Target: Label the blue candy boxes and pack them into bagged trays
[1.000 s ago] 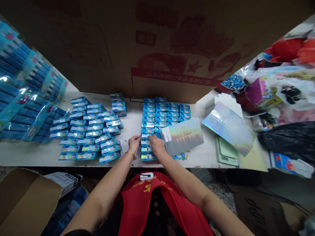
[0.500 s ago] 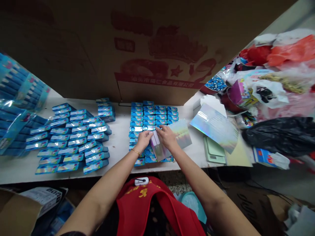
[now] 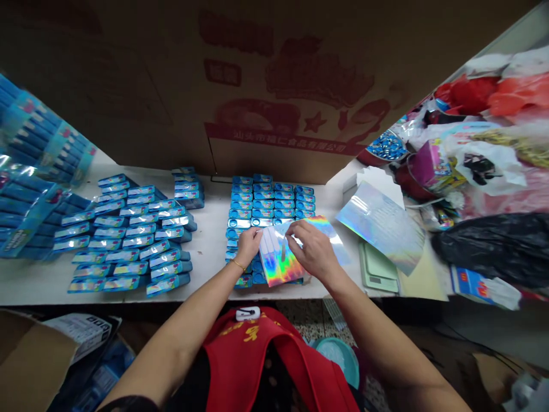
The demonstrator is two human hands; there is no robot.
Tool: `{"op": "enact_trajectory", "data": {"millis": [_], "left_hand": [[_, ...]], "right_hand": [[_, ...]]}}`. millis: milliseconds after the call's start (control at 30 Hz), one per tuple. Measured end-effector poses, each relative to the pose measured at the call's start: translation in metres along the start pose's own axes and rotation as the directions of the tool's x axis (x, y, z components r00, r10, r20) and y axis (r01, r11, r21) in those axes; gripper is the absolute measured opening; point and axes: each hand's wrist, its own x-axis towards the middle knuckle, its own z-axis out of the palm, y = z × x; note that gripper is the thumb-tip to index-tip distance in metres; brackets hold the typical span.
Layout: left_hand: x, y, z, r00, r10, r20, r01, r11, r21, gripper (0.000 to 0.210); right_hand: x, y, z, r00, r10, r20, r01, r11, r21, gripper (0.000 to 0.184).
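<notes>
A shiny rainbow-silver sticker sheet [image 3: 283,266] with pale strips at its left side lies over rows of small blue boxes [image 3: 262,204]. At the sheet's upper left edge, my left hand [image 3: 249,247] pinches it between thumb and fingers. My right hand [image 3: 315,249] is above the right part of the sheet, thumb and fingertips drawn together. Whatever is in that pinch, if anything, is too small to make out. Part of another shiny sheet [image 3: 332,234] shows behind my right hand. The lower rows of boxes are partly hidden under the sheet.
A large cardboard box [image 3: 274,154] walls off the back of the table. Stacked blue boxes [image 3: 139,229] stand at left, beside wrapped blue packs [image 3: 26,212]. To the right lie another shiny sheet [image 3: 384,229], a pale green scale [image 3: 377,269] and a black plastic bag [image 3: 493,246].
My right hand has moved right from beside my left fingers, across the sheet. The sheet now lies flatter and more uncovered, with bright rainbow glare. The view has shifted slightly.
</notes>
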Motion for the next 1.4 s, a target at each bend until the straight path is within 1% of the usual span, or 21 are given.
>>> {"op": "enact_trajectory", "data": {"millis": [33,100,133,167,233,267,300,367,467,567,667,733,833,900,1000,1067,1167,1233,1300,1333,1400], "left_hand": [[-0.002,0.002,-0.004,1.0,0.016,-0.024,-0.016,1.0,-0.014,0.024],[-0.008,0.008,-0.015,0.996,0.012,-0.086,-0.022,0.992,-0.122,0.032],[-0.013,0.012,-0.022,0.994,-0.006,-0.109,-0.017,0.977,-0.213,0.036],[-0.019,0.016,-0.03,0.993,-0.03,-0.111,-0.006,0.95,-0.314,0.039],[-0.031,0.023,-0.048,0.996,-0.061,-0.06,0.025,0.879,-0.476,0.043],[-0.036,0.026,-0.056,0.997,-0.065,-0.035,0.037,0.852,-0.522,0.043],[-0.04,0.027,-0.064,0.998,-0.068,-0.018,0.048,0.836,-0.546,0.043],[-0.045,0.029,-0.076,0.996,-0.094,-0.008,0.073,0.827,-0.557,0.048],[-0.039,0.024,-0.087,0.988,-0.141,-0.066,0.085,0.847,-0.525,0.048],[-0.022,0.011,-0.097,0.974,-0.178,-0.141,0.096,0.885,-0.456,0.044],[-0.002,-0.007,-0.106,0.974,-0.153,-0.168,0.085,0.932,-0.353,0.045],[0.008,-0.02,-0.11,0.979,-0.13,-0.159,0.081,0.956,-0.283,0.046],[0.017,-0.037,-0.111,0.982,-0.128,-0.14,0.095,0.97,-0.222,0.046],[0.02,-0.046,-0.109,0.983,-0.117,-0.138,0.09,0.978,-0.188,0.044],[0.023,-0.055,-0.108,0.984,-0.084,-0.159,0.071,0.994,-0.087,0.04],[0.025,-0.06,-0.107,0.982,-0.079,-0.17,0.076,0.997,-0.024,0.039],[0.026,-0.067,-0.103,0.979,-0.078,-0.186,0.079,0.997,-0.001,0.039],[0.025,-0.072,-0.099,0.978,-0.066,-0.198,0.07,0.998,0.012,0.036],[0.022,-0.078,-0.095,0.977,-0.06,-0.204,0.069,0.997,0.04,0.032],[0.02,-0.08,-0.094,0.976,-0.062,-0.21,0.076,0.996,0.056,0.03],[0.016,-0.081,-0.095,0.971,-0.066,-0.23,0.089,0.992,0.091,0.026]], "right_hand": [[0.007,-0.007,-0.004,0.999,0.054,-0.005,-0.054,0.997,0.058,0.015],[0.024,-0.014,0.002,0.981,0.191,0.042,-0.195,0.954,0.229,0.013],[0.031,-0.014,0.012,0.96,0.262,0.099,-0.28,0.9,0.335,0.013],[0.038,-0.014,0.025,0.929,0.33,0.164,-0.369,0.822,0.434,0.013],[0.049,-0.012,0.056,0.855,0.436,0.281,-0.515,0.645,0.565,0.014],[0.052,-0.011,0.071,0.822,0.469,0.323,-0.562,0.574,0.596,0.014],[0.054,-0.012,0.085,0.796,0.494,0.35,-0.594,0.523,0.612,0.014],[0.057,-0.016,0.106,0.769,0.519,0.373,-0.622,0.475,0.622,0.015],[0.06,-0.022,0.126,0.77,0.524,0.365,-0.624,0.496,0.604,0.017],[0.066,-0.026,0.143,0.764,0.525,0.376,-0.637,0.522,0.567,0.017],[0.071,-0.029,0.158,0.746,0.568,0.348,-0.661,0.565,0.495,0.019],[0.071,-0.031,0.166,0.753,0.585,0.302,-0.656,0.624,0.424,0.019],[0.067,-0.037,0.173,0.782,0.573,0.248,-0.624,0.713,0.32,0.019],[0.063,-0.04,0.175,0.794,0.566,0.223,-0.608,0.749,0.262,0.018],[0.059,-0.041,0.177,0.808,0.556,0.192,-0.586,0.79,0.18,0.017],[0.057,-0.039,0.18,0.814,0.546,0.197,-0.572,0.812,0.115,0.019],[0.056,-0.038,0.187,0.815,0.533,0.225,-0.552,0.834,0.023,0.021],[0.054,-0.041,0.189,0.82,0.532,0.209,-0.535,0.843,-0.045,0.022],[0.051,-0.049,0.187,0.849,0.487,0.204,-0.471,0.873,-0.126,0.023],[0.049,-0.053,0.184,0.874,0.435,0.217,-0.408,0.899,-0.159,0.024],[0.041,-0.061,0.17,0.928,0.281,0.244,-0.243,0.954,-0.175,0.026]]}}
